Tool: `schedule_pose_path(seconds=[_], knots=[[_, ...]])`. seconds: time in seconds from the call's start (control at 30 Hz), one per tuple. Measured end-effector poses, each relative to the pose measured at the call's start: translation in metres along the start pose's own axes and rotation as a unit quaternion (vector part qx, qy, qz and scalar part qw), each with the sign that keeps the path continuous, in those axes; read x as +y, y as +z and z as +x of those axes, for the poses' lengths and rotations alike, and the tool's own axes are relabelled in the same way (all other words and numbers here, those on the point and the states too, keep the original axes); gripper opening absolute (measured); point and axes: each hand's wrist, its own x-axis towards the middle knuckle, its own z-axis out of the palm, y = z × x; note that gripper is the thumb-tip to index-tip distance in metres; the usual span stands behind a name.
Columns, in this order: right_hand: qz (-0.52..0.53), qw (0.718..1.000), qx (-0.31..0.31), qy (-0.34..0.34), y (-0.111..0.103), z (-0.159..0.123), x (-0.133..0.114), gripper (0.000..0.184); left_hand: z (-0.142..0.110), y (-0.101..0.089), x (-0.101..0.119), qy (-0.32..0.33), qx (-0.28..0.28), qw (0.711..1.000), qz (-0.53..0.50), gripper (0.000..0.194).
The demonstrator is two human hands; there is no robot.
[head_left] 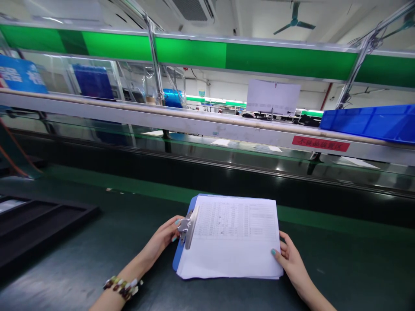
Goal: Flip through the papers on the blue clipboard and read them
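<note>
A blue clipboard (177, 258) with a metal clip (191, 229) lies turned sideways just over the dark green work surface, its clip end to the left. White printed sheets (227, 255) with a table of small text are held under the clip. My left hand (170, 229) grips the clip end, its fingers closed around the metal clip and the board's edge. My right hand (287, 252) pinches the opposite edge, thumb on top of the sheets and fingers beside or beneath them. Whether the board touches the surface, I cannot tell.
A black divided tray (48, 220) sits at the left on the green table (136, 250). Beyond runs a dark conveyor-like track, then a raised shelf (207, 121) with a red label (320, 144). A blue bin (369, 123) stands on it at the right.
</note>
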Motion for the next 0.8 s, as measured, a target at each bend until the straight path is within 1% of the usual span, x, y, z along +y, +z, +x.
schedule_pose_path(seconds=[0.1, 0.2, 0.27, 0.4, 0.57, 0.7, 0.8], knots=[[0.002, 1.000, 0.003, 0.001, 0.0006, -0.0011, -0.0012, 0.074, -0.0018, 0.0015, 0.0027, 0.004, 0.007, 1.000, 0.002, 0.048], [0.000, 0.999, 0.041, -0.003, 0.0004, -0.0008, -0.0021, 0.082, -0.0035, 0.0033, 0.0055, 0.005, 0.007, 1.000, -0.005, 0.050], [-0.007, 0.998, 0.060, -0.007, 0.0002, 0.0004, -0.0024, 0.081, -0.0042, 0.0038, 0.0059, 0.004, 0.009, 1.000, -0.017, 0.052], [-0.023, 0.999, 0.048, -0.010, 0.0002, 0.0024, -0.0035, 0.071, -0.0041, 0.0023, 0.0030, 0.000, 0.014, 0.999, -0.033, 0.056], [-0.029, 0.999, 0.040, -0.023, -0.0018, 0.0018, -0.0020, 0.065, -0.0019, -0.0008, -0.0009, -0.003, 0.030, 0.999, -0.031, 0.072], [-0.028, 0.998, 0.045, -0.021, -0.0065, 0.0029, 0.0030, 0.068, -0.0008, -0.0009, -0.0021, -0.005, 0.005, 1.000, -0.007, 0.082], [-0.030, 0.999, 0.040, -0.020, -0.0088, 0.0045, 0.0049, 0.069, -0.0018, 0.0004, -0.0030, 0.002, -0.008, 1.000, 0.007, 0.085]])
